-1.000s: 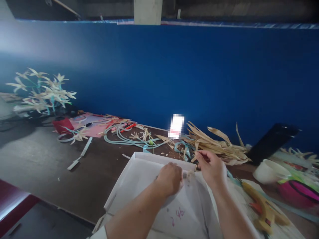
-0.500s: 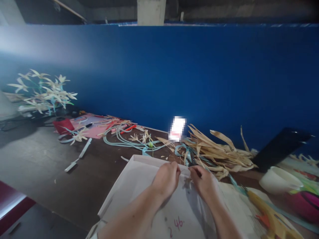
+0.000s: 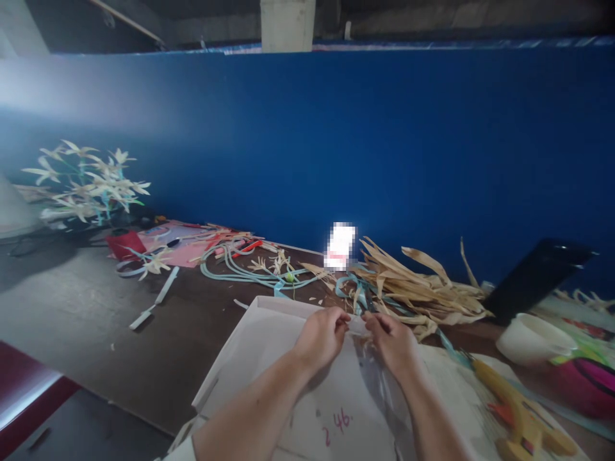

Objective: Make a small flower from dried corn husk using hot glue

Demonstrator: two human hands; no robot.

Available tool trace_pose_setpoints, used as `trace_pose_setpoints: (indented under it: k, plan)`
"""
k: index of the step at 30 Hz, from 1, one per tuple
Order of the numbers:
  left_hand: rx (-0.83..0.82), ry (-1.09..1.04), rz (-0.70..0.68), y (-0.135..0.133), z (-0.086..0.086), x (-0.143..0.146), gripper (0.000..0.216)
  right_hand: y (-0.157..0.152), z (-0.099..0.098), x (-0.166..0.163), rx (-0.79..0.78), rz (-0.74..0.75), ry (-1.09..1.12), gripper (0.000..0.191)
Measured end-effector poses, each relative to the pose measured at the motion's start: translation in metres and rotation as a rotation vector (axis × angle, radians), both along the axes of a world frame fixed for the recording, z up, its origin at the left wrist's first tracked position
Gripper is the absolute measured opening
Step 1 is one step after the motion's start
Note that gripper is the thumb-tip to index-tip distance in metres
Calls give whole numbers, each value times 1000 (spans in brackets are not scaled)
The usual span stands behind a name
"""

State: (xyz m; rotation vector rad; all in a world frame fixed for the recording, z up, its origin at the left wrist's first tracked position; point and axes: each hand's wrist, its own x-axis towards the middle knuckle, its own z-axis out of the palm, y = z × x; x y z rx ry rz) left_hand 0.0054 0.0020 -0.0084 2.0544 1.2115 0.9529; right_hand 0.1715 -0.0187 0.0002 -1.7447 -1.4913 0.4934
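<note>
Both hands are over a white shallow box lid (image 3: 240, 378) with pink handwriting on it. My left hand (image 3: 323, 336) is closed in a pinch near the lid's far edge, its fingertips turned to the right. Facing it across a small gap, my right hand (image 3: 391, 339) also pinches with thumb and forefinger. Whatever lies between the fingers is too small to make out. A strip of clear plastic (image 3: 384, 390) hangs or lies under the right hand. Just beyond the hands are dried corn husks (image 3: 427, 294) and a loop of light blue ribbon (image 3: 343, 285).
A yellow glue gun (image 3: 519, 410) lies at the right, near a white bowl (image 3: 533, 339) and a black upright object (image 3: 541, 282). Pale husk flowers (image 3: 96, 182) stand back left. Blue-green cords (image 3: 235, 272) and pink paper (image 3: 185, 250) lie along the blue wall (image 3: 307, 141).
My hands stay close together over the lid's far edge, fingers slightly shifted. The left fingertips now point more toward the right hand. The view has shifted slightly.
</note>
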Motion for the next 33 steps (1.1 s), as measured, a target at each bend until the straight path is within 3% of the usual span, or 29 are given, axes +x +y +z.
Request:
trace_pose_setpoints:
  k: [7,21,33]
  plan:
    - [31,32,-66,-2,3,0,22,0,0,-5,-47,142,54,38]
    - [-88,31,-39,-3,5,0,23,0,-3,-3,-107,109,153,29]
    - [-229,-82,29,2,-3,5,24,-1,-2,-7,-111,147,294,35]
